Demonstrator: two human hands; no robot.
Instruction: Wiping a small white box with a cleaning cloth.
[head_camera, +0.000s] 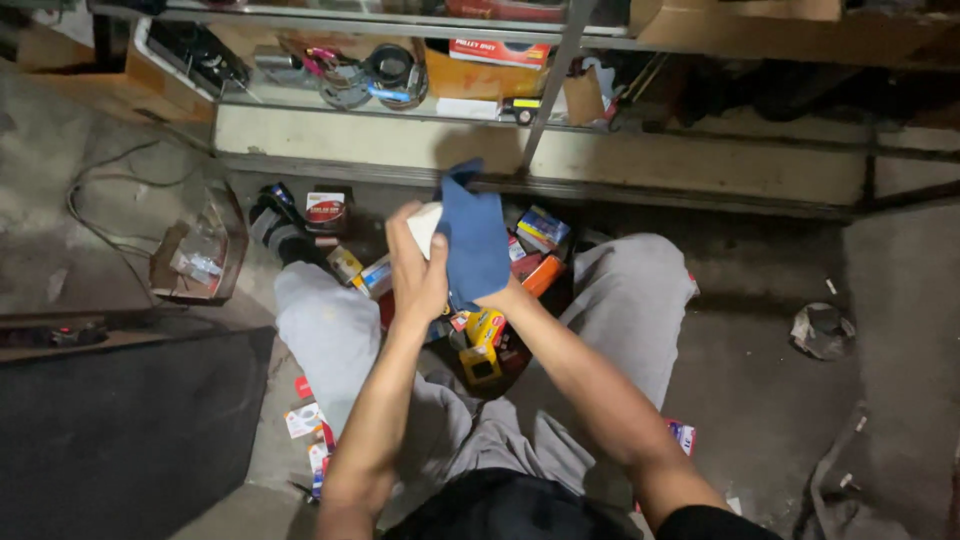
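I sit on the floor with my legs in grey trousers (330, 330) spread apart. My left hand (415, 270) grips a small white box (424, 226) held up in front of me. A blue cloth (472, 240) covers my right hand, which presses the cloth against the side of the white box. Most of my right hand is hidden under the cloth. Below my hands, between my knees, lies a heap of small boxes (500, 310) in yellow, orange, red and blue.
A low glass shelf unit (540, 110) stands ahead with tape rolls, boxes and tools on it. A clear plastic container (200, 255) and a cable lie left. A black mat (120, 420) is at bottom left. More small boxes (305, 420) lie by my left thigh.
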